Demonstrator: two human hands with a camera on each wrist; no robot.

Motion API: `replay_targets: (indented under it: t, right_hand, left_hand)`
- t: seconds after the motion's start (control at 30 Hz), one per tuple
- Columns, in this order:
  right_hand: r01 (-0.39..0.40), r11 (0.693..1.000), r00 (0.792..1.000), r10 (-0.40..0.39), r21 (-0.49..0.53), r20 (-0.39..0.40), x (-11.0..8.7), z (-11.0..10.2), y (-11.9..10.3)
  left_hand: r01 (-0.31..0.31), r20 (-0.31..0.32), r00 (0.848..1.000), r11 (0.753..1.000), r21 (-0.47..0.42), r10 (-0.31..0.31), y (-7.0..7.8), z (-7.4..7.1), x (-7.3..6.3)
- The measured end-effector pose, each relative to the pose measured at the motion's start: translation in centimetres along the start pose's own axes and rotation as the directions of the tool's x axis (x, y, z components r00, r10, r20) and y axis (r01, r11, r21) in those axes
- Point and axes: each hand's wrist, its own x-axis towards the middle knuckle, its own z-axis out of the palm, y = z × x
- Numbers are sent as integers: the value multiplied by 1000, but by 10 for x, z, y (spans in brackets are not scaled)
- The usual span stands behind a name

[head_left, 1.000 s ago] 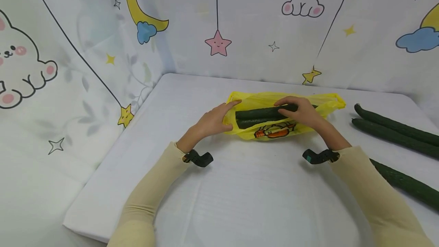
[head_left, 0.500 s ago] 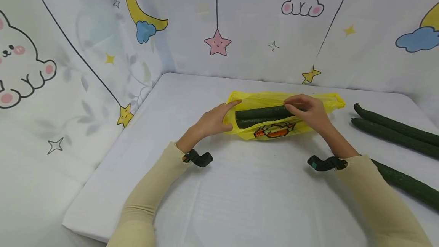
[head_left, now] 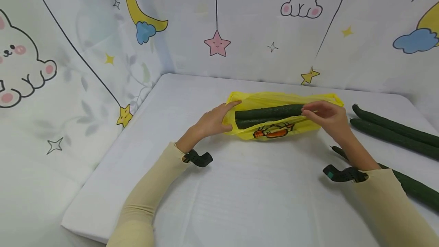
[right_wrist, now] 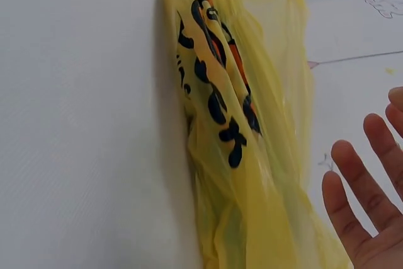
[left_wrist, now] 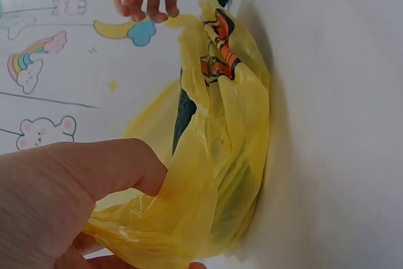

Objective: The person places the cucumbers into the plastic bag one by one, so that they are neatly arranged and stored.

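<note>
A pale backdrop (head_left: 253,7), the largest element I can see from here, rises behind the work and along the person's left; it is printed with moons, clouds, stars and white cartoon animals. Before it lies a broad table (head_left: 240,193) with a white covering. Over this extend two cream sleeves (head_left: 137,209), one on each of the person's arms.

Three loose cucumbers (head_left: 394,136), long and dark green, lie at the person's right. Two rest side by side farther back; the third is nearer, with the right forearm passing across it. A yellow bag (head_left: 264,97), thin and creased, lies lengthwise toward the far side of the table, its opening turned upward. Within it lies a pair of cucumbers (head_left: 260,114), one alongside the other.

The left hand (head_left: 214,119) holds the near-left end of the bag, thumb and fingers set wide apart and curved about the film. The right hand (head_left: 327,117) is above the bag's other end, beside the right-hand ends of the enclosed pair; its fingers are loosely extended and grip nothing. I cannot tell whether the fingertips touch anything.

Smaller are the black wrist devices (head_left: 200,159), one below each hand, and the orange-and-black print (head_left: 274,129) on the front of the bag.
</note>
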Motion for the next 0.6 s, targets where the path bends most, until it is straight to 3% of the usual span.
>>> replay_targets:
  t: [0.13,0.37,0.6]
  right_hand:
    - [-20,994,1000,17,-107,-25,-12,-11,0]
    - [-35,998,999,33,-51,-31,-34,-27,6]
    - [-74,986,997,68,-151,-42,-56,-39,10]
  left_hand:
    - [2,-3,1000,1000,-5,-2,0,0,0]
    - [6,4,1000,1000,-1,-6,1,1,1]
    - [9,6,1000,1000,-5,-9,3,0,-1]
